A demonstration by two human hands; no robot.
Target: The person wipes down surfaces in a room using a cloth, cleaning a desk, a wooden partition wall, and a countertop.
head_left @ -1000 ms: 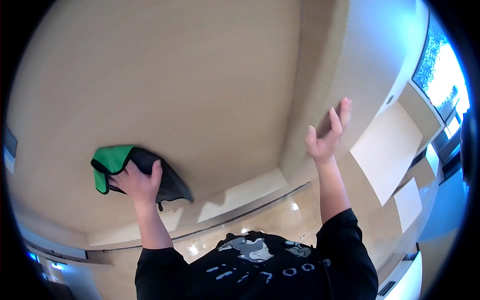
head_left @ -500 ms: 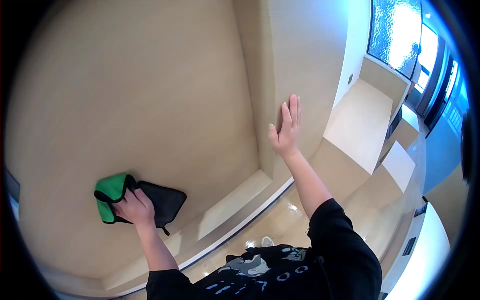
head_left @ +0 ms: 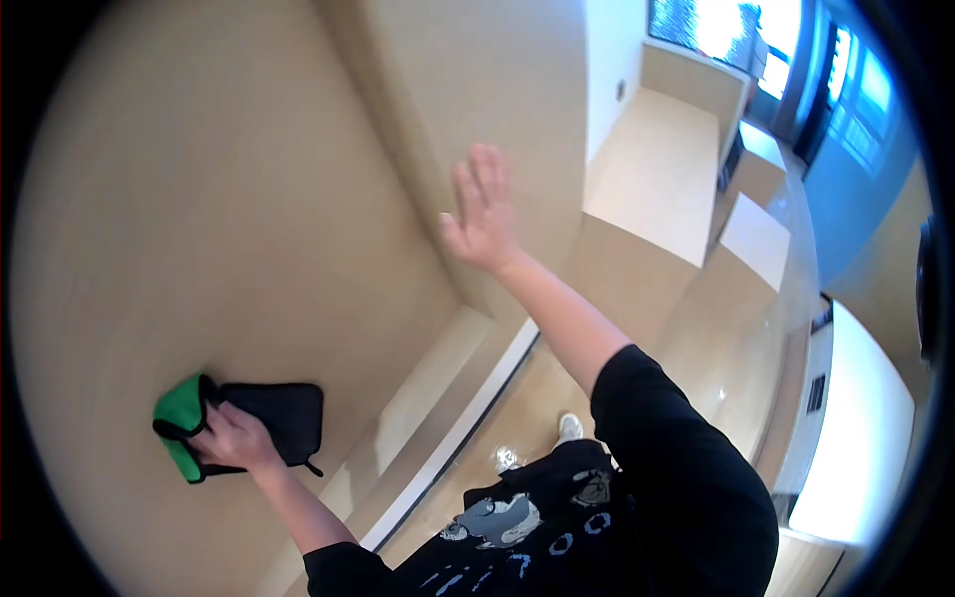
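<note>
A green and dark grey cloth [head_left: 181, 408] with black edging lies spread against the large beige wall panel [head_left: 229, 229], at the lower left. My left hand [head_left: 236, 436] presses on its middle, the fingertips tucked under the folded green part. A small black loop hangs from the cloth's lower right corner. Higher up, my right hand [head_left: 482, 219] is raised with its fingers stretched, in front of the beige side pillar [head_left: 487, 90] bordering the recessed panel. It holds nothing; whether its palm touches the surface I cannot tell.
A pale ledge [head_left: 438, 343] runs along the panel's foot, above a shiny floor [head_left: 517, 428] where a white shoe [head_left: 570, 427] shows. To the right stand a box-like bench [head_left: 657, 169], a smaller block [head_left: 758, 239] and a bright white unit [head_left: 856, 428]. Windows glow behind.
The view has turned, so the bench and windows sit further left. My left hand and the cloth appear lower and further left; my right hand appears further left and higher, slightly blurred.
</note>
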